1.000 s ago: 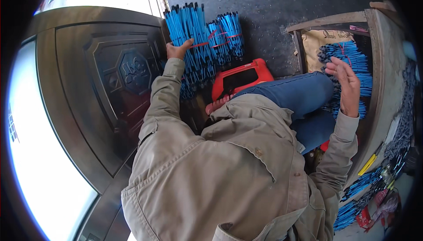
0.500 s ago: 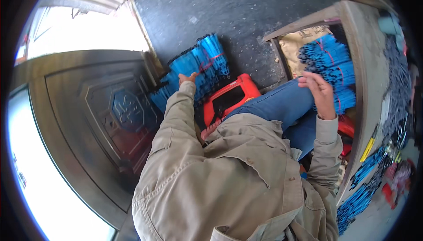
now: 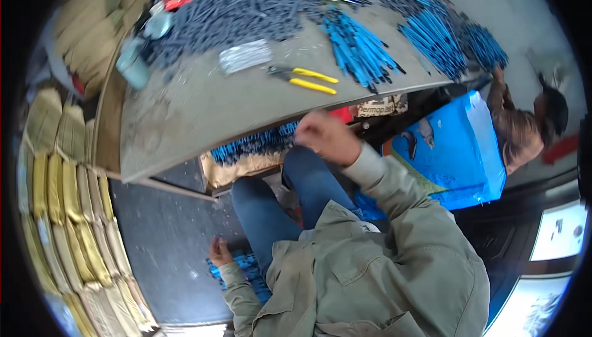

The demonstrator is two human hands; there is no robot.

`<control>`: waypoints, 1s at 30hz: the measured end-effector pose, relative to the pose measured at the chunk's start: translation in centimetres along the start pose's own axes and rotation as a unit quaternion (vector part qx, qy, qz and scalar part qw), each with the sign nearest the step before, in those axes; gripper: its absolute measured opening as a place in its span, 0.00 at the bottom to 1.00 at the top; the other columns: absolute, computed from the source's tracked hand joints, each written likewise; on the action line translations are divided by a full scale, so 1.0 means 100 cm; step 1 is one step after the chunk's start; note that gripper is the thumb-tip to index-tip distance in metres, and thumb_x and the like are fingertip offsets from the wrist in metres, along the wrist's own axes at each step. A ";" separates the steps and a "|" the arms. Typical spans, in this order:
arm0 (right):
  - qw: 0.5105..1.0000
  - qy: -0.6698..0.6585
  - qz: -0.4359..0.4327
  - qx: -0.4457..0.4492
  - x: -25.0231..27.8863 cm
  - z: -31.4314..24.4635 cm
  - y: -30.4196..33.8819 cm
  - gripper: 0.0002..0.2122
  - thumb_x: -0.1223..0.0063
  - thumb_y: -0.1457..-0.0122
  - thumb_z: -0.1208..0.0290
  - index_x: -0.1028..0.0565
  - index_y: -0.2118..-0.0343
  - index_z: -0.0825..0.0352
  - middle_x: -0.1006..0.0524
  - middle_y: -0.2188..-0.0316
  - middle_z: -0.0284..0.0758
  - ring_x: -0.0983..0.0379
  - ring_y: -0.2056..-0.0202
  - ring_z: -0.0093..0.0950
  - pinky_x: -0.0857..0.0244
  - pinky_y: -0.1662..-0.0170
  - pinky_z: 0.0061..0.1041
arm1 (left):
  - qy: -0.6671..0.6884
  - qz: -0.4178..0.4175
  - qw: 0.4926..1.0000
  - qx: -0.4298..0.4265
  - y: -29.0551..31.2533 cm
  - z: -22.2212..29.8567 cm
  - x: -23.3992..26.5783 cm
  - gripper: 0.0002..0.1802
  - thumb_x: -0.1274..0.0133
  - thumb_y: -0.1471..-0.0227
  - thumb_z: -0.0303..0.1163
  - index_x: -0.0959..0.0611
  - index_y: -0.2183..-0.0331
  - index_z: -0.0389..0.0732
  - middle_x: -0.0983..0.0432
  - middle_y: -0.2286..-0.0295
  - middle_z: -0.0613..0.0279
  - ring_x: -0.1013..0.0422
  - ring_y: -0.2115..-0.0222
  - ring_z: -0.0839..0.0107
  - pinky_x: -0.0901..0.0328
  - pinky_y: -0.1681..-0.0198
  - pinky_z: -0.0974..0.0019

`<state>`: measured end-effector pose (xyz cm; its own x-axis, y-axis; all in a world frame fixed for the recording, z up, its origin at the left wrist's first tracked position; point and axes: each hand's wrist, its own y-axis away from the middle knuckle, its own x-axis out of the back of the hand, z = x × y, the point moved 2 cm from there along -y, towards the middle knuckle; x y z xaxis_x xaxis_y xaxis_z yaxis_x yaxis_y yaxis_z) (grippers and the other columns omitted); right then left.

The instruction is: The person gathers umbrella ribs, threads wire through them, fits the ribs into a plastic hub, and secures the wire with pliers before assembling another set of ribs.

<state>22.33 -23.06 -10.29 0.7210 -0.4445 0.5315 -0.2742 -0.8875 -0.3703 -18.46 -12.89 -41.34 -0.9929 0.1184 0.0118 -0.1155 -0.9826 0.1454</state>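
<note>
My left hand [image 3: 220,252] is low at the left, fingers apart and nothing seen in it. Close beside it, bundles of blue sticks [image 3: 251,275] lie on the floor, partly hidden by my forearm. My right hand [image 3: 327,136] hovers above my knee, just off the table's front edge. Its fingers look curled but are smeared by motion, so whether it holds anything is hidden. On the table [image 3: 179,115] are yellow-handled cutting pliers [image 3: 305,81], a bunch of loose blue sticks with black ends [image 3: 357,47] and a large heap of grey stick-like pieces [image 3: 228,19].
Below the tabletop, an open sack or box [image 3: 240,173] holds more blue bundles. A blue-covered box [image 3: 462,152] stands at the right, a co-worker [image 3: 524,121] beyond it. Stacked sacks [image 3: 68,195] line the left. A pale green cup [image 3: 132,65] stands at the table's left end.
My view has swung right, from the door and floor bundles to the table. My left hand has come off the bundles; my right hand has moved to the table's edge.
</note>
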 end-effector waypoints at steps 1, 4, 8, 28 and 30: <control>0.995 -0.036 0.073 -0.066 0.038 0.013 -0.002 0.05 0.49 0.46 0.73 0.27 0.68 0.66 0.30 0.78 0.28 0.33 0.75 0.16 0.39 0.73 0.16 | -0.006 -0.015 1.000 -0.009 0.000 0.032 -0.027 0.16 0.46 0.53 0.29 0.25 0.60 0.32 0.25 0.68 0.56 0.29 0.69 0.70 0.33 0.65 0.68; 0.969 0.021 0.204 -0.139 0.136 0.035 -0.040 0.04 0.50 0.47 0.74 0.27 0.73 0.67 0.29 0.79 0.27 0.34 0.77 0.14 0.39 0.75 0.15 | -0.148 -0.134 0.965 -0.168 0.011 0.131 -0.106 0.10 0.48 0.52 0.25 0.22 0.65 0.34 0.24 0.72 0.55 0.27 0.73 0.71 0.33 0.69 0.71; 0.940 0.300 0.103 -0.126 0.161 0.096 -0.089 0.11 0.50 0.49 0.62 0.25 0.76 0.66 0.25 0.78 0.35 0.29 0.77 0.27 0.35 0.73 0.26 | -0.192 -0.277 0.845 -0.415 0.025 0.213 -0.199 0.08 0.47 0.57 0.22 0.20 0.69 0.38 0.24 0.74 0.57 0.27 0.74 0.64 0.34 0.69 0.67; 0.962 -0.050 0.250 -0.097 0.112 0.004 0.025 0.08 0.57 0.43 0.74 0.34 0.77 0.71 0.32 0.85 0.32 0.31 0.82 0.18 0.40 0.80 0.16 | 0.137 -0.451 0.866 -0.165 -0.016 0.345 -0.360 0.29 0.49 0.49 0.31 0.38 0.48 0.30 0.33 0.55 0.51 0.34 0.56 0.69 0.39 0.54 0.68; 0.970 -0.142 0.151 -0.129 0.078 -0.001 0.028 0.07 0.57 0.43 0.74 0.34 0.75 0.71 0.32 0.84 0.32 0.30 0.82 0.19 0.40 0.80 0.17 | 0.136 -0.487 0.853 -0.132 0.005 0.358 -0.368 0.26 0.50 0.48 0.32 0.35 0.49 0.31 0.30 0.61 0.55 0.32 0.60 0.69 0.38 0.56 0.69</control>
<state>27.14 -29.03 -7.14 0.7194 -0.6699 0.1835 -0.6238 -0.7394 -0.2535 19.10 -12.64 -6.30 -0.3881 0.8944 -0.2225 -0.8556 -0.4394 -0.2737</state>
